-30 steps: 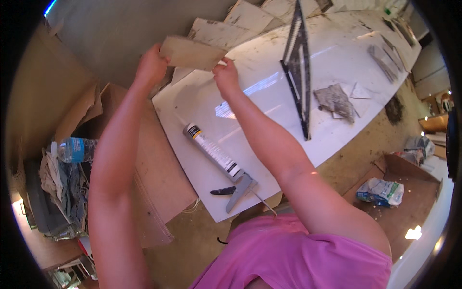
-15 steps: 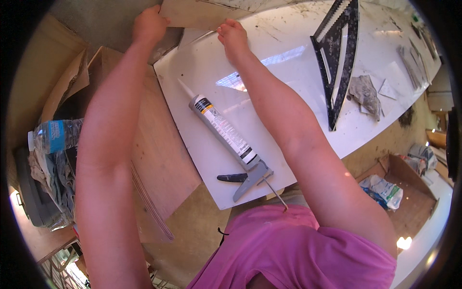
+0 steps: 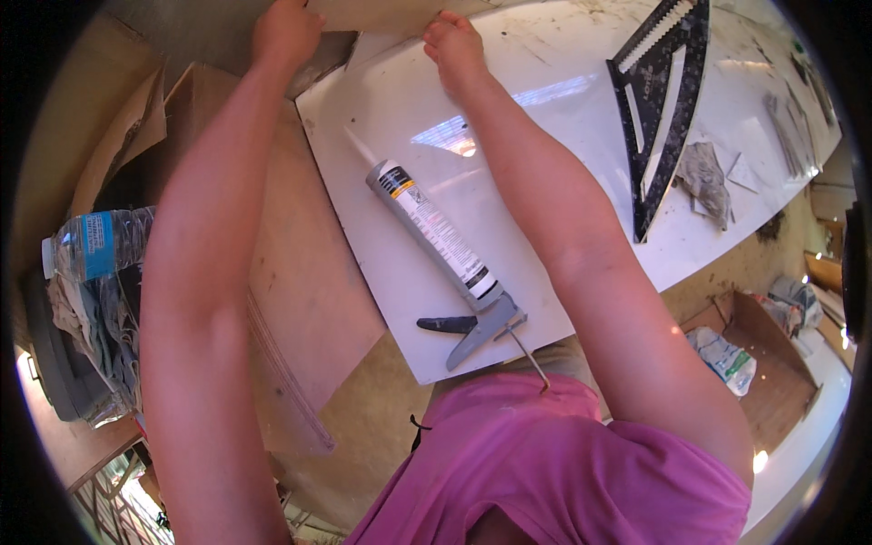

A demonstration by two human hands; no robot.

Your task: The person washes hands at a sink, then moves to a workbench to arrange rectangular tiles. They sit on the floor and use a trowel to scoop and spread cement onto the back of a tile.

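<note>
Along the top edge of the view lies a flat tan sheet [image 3: 386,15], mostly cut off, so I cannot tell its material. My left hand [image 3: 285,34] grips its near left part with the fingers curled. My right hand [image 3: 454,50] is at its near right edge, fingertips bent and pressed against it. Both arms stretch far forward over the white panel [image 3: 363,245]. Between them a caulking gun [image 3: 495,318] with a loaded white sealant tube [image 3: 440,232] lies on the panel, nozzle pointing away from me.
A black triangular square [image 3: 658,113] lies right of my right arm, near a crumpled grey rag [image 3: 704,182]. On the left are a wooden board [image 3: 300,272], a plastic water bottle [image 3: 95,243] and cloths [image 3: 104,318]. An open wooden box [image 3: 772,363] sits lower right.
The view has shifted a little, with the sheet and hands now higher in it. Both hands stay at the tan sheet; the caulking gun still lies on the panel.
</note>
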